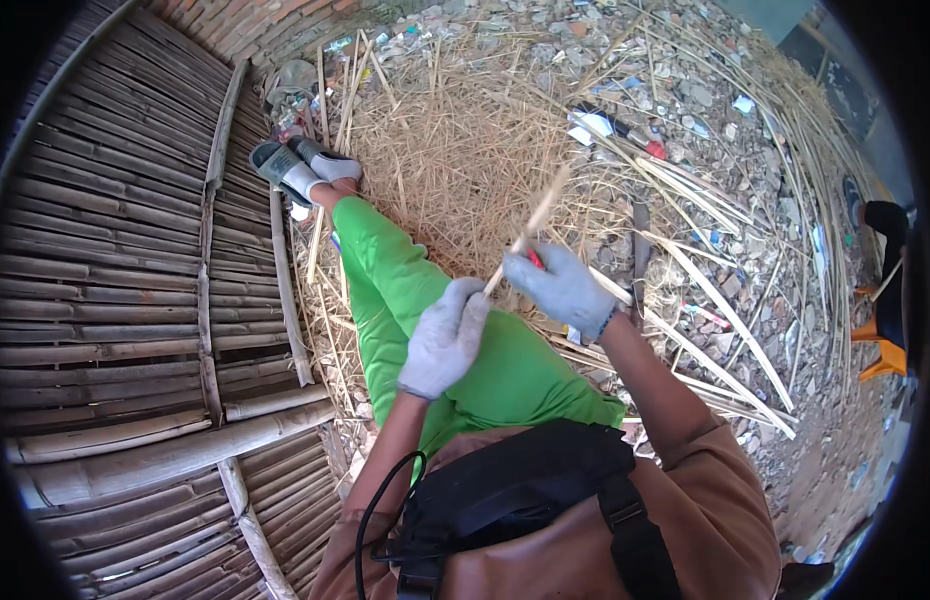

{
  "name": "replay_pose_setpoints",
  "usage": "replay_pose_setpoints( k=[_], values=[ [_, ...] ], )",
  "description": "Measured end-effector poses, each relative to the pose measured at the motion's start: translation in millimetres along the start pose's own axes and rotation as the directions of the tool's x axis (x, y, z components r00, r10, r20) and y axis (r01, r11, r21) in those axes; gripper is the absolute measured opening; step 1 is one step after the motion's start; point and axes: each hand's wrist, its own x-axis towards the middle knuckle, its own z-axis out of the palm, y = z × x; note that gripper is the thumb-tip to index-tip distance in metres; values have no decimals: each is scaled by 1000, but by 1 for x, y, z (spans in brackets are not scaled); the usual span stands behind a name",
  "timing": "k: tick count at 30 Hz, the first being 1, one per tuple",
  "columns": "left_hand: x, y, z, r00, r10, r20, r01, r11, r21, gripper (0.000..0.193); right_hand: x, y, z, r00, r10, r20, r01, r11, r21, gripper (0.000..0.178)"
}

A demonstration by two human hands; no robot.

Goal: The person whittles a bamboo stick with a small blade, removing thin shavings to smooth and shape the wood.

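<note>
Left hand [445, 340] in grey knit glove, closed on lower end of thin pale bamboo sliver [525, 232], right hand [563, 287] in grey glove, gripping red-handled tool [534, 258] against sliver, above green-trousered lap [505, 370], straw litter [455, 150] beyond

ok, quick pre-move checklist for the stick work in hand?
1. Left hand on the thin bamboo stick: ok, gloved, gripping the lower end.
2. Right hand on the stick: ok, gloved, closed around it higher up.
3. Red-handled tool in the right hand: cannot tell what it is, only a red tip shows.
4. Stick free of the green trouser leg: ok, held above the lap.
5. Stick intact: cannot tell, its upper end is blurred.
6. Spare bamboo strips: ok, lying on the ground at the right.
</note>
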Motion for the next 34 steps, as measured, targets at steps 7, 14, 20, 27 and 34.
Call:
replay_pose_setpoints(
  k=[7,14,20,27,34],
  values=[
    [13,-99,27,983,178,-37,-137,862,488,35,-36,21,1,983,42,-181,93,731,676,29],
    [-26,-159,-43,973,16,-231,77,918,389,43,-75,0,-223,811,-360,-460,584,517,626,36],
    [0,-59,-17,979,-202,-27,190,954,-234,37,-51,54,-208,678,-308,-667,-116,851,-512,41],
    [19,9,17,992,-124,-13,117,959,-258,32,-8,31,-40,938,-209,-278,232,971,52,59],
    [8,-1,23,989,-118,88,141,930,-341,39,-4,18,-17,996,-75,52,75,997,-9,66]
  ],
)
